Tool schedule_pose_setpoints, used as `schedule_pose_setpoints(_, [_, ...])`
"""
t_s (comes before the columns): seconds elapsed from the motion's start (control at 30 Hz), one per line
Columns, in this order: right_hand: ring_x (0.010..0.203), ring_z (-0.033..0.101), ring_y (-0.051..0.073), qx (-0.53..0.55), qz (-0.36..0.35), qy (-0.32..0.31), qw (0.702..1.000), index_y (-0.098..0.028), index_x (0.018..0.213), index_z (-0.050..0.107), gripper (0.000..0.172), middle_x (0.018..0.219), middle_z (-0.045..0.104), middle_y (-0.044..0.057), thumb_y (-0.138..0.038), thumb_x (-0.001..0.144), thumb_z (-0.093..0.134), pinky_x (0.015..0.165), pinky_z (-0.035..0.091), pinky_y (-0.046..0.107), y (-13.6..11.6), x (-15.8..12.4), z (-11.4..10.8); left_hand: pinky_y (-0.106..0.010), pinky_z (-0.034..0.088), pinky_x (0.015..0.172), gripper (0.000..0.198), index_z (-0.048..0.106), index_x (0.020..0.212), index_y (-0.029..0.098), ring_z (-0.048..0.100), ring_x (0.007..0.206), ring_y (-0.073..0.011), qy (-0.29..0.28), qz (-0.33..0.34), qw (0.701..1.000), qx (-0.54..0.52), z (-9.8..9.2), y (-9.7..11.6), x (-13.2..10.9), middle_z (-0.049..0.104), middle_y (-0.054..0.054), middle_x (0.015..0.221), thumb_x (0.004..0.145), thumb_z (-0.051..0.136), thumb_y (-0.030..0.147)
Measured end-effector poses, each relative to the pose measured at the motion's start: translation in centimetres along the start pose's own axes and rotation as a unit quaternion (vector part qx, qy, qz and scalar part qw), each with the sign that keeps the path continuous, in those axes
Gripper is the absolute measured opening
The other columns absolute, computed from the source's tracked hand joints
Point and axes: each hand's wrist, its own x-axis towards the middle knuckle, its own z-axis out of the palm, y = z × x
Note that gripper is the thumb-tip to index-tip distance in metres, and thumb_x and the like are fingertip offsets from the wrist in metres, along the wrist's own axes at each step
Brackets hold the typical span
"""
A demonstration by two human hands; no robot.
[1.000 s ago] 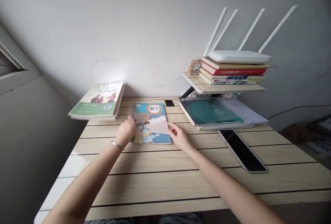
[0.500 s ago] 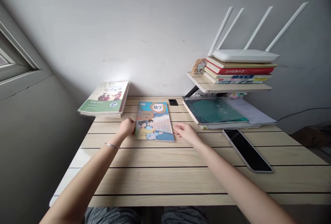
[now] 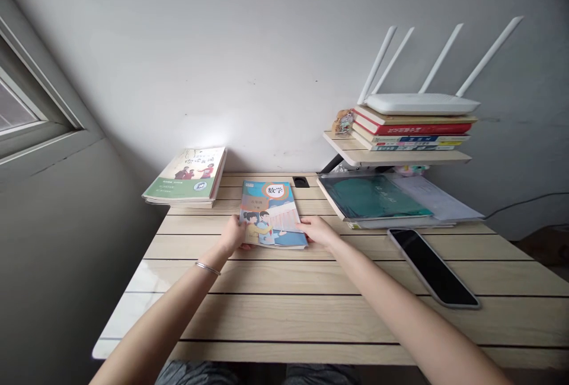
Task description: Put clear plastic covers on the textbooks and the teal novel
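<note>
Pinching a blue-and-orange paperback maths textbook by its sides, the left hand and right hand steady it between curled fingers above the pale wooden desk.

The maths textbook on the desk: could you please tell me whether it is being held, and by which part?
Yes, the maths textbook is held at its lower side edges, by the left hand and the right hand.

My left forearm and right forearm are bare and angle inward from the lower corners of view. My left hand and right hand stand apart, facing each other at equal height. My left wrist is slightly bent. My left fingers are mostly hidden. My right fingers point inward, close together.
</note>
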Motion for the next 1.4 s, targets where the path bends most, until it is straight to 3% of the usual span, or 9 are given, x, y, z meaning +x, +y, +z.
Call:
schedule_pose_setpoints(0.17, [0.067, 0.063, 0.016, -0.027, -0.069, 0.064, 0.995, -0.015, 0.068, 0.065, 0.016, 0.07, 0.069, 0.004, -0.031, 0.073, 0.061, 0.053, 0.044, 0.021, 1.0, -1.1, 0.4, -0.02, 0.05, 0.044, 0.028, 0.038, 0.122, 0.014, 0.067, 0.054, -0.0107, -0.011, -0.013, 0.993, -0.12, 0.8, -0.7, -1.1, 0.066, -0.01, 0.101, 0.097, 0.03, 0.023])
schedule_pose_setpoints(0.3, [0.059, 0.062, 0.016, 0.113, -0.023, 0.0, 0.993, -0.016, 0.082, 0.066, 0.024, 0.074, 0.07, 0.006, -0.037, 0.072, 0.064, 0.045, 0.045, 0.022, 1.3, -2.5, 0.5, -0.018, 0.048, 0.043, 0.028, 0.039, 0.122, 0.016, 0.065, 0.052, -0.0089, -0.02, -0.014, 0.987, -0.162, 1.1, -1.0, -1.8, 0.066, -0.008, 0.096, 0.098, 0.029, 0.024])
schedule_pose_setpoints(0.43, [0.051, 0.06, 0.013, 0.194, -0.007, -0.026, 0.981, -0.018, 0.086, 0.066, 0.023, 0.072, 0.069, 0.004, -0.033, 0.069, 0.07, 0.039, 0.045, 0.021, 1.8, -4.1, 0.6, -0.019, 0.045, 0.037, 0.029, 0.042, 0.122, 0.019, 0.061, 0.047, -0.0095, -0.015, -0.003, 0.988, -0.154, 1.2, -1.2, -2.3, 0.066, -0.008, 0.098, 0.096, 0.034, 0.028])
schedule_pose_setpoints(0.57, [0.052, 0.062, 0.014, 0.18, -0.045, -0.017, 0.982, -0.019, 0.088, 0.066, 0.026, 0.074, 0.069, 0.003, -0.037, 0.07, 0.069, 0.038, 0.048, 0.021, 1.4, -5.9, 0.0, -0.02, 0.038, 0.033, 0.03, 0.05, 0.117, 0.02, 0.052, 0.039, -0.0078, 0.01, 0.052, 0.998, -0.026, -0.1, 0.0, -3.5, 0.067, -0.007, 0.096, 0.093, 0.039, 0.034])
schedule_pose_setpoints(0.67, [0.049, 0.061, 0.014, 0.158, -0.084, -0.007, 0.984, -0.018, 0.088, 0.064, 0.033, 0.07, 0.068, 0.002, -0.044, 0.068, 0.068, 0.037, 0.047, 0.023, -0.9, -7.5, -0.6, -0.021, 0.041, 0.041, 0.032, 0.053, 0.115, 0.018, 0.057, 0.047, -0.0113, 0.039, 0.091, 0.994, 0.054, -2.5, 2.1, -5.0, 0.069, -0.008, 0.09, 0.093, 0.038, 0.035])
schedule_pose_setpoints(0.77, [0.046, 0.06, 0.014, 0.139, -0.151, 0.003, 0.979, -0.017, 0.086, 0.063, 0.038, 0.064, 0.065, 0.001, -0.05, 0.067, 0.067, 0.037, 0.047, 0.023, -4.6, -8.5, -0.4, -0.024, 0.049, 0.061, 0.03, 0.058, 0.111, 0.017, 0.066, 0.075, -0.0181, 0.094, 0.17, 0.978, 0.077, -6.1, 4.4, -6.0, 0.07, -0.01, 0.098, 0.091, 0.042, 0.033])
schedule_pose_setpoints(0.9, [0.046, 0.061, 0.014, 0.154, -0.227, -0.007, 0.962, -0.016, 0.088, 0.063, 0.038, 0.064, 0.064, 0.001, -0.049, 0.069, 0.065, 0.038, 0.05, 0.023, -9.9, -7.9, 2.1, -0.028, 0.049, 0.074, 0.034, 0.061, 0.11, 0.016, 0.065, 0.088, -0.0199, 0.148, 0.217, 0.961, 0.089, -12.1, 5.9, -5.3, 0.07, -0.009, 0.102, 0.088, 0.044, 0.035])
schedule_pose_setpoints(1.17, [0.05, 0.063, 0.014, 0.183, -0.253, -0.081, 0.947, -0.017, 0.078, 0.059, 0.021, 0.066, 0.067, 0.002, -0.037, 0.079, 0.064, 0.041, 0.054, 0.022, -17.7, -2.7, 12.6, -0.027, 0.047, 0.075, 0.038, 0.066, 0.107, 0.016, 0.064, 0.085, -0.0202, 0.245, 0.17, 0.943, 0.145, -23.3, 2.9, -1.1, 0.072, -0.005, 0.095, 0.085, 0.045, 0.038])
schedule_pose_setpoints(1.4, [0.041, 0.06, 0.01, 0.122, -0.206, -0.064, 0.969, -0.017, 0.068, 0.053, 0.019, 0.06, 0.062, 0.0, -0.025, 0.084, 0.06, 0.031, 0.042, 0.017, -18.6, 0.6, 17.5, -0.025, 0.046, 0.074, 0.036, 0.065, 0.108, 0.017, 0.064, 0.091, -0.021, 0.26, 0.11, 0.929, 0.239, -25.7, 0.2, 2.6, 0.071, -0.008, 0.102, 0.087, 0.041, 0.034])
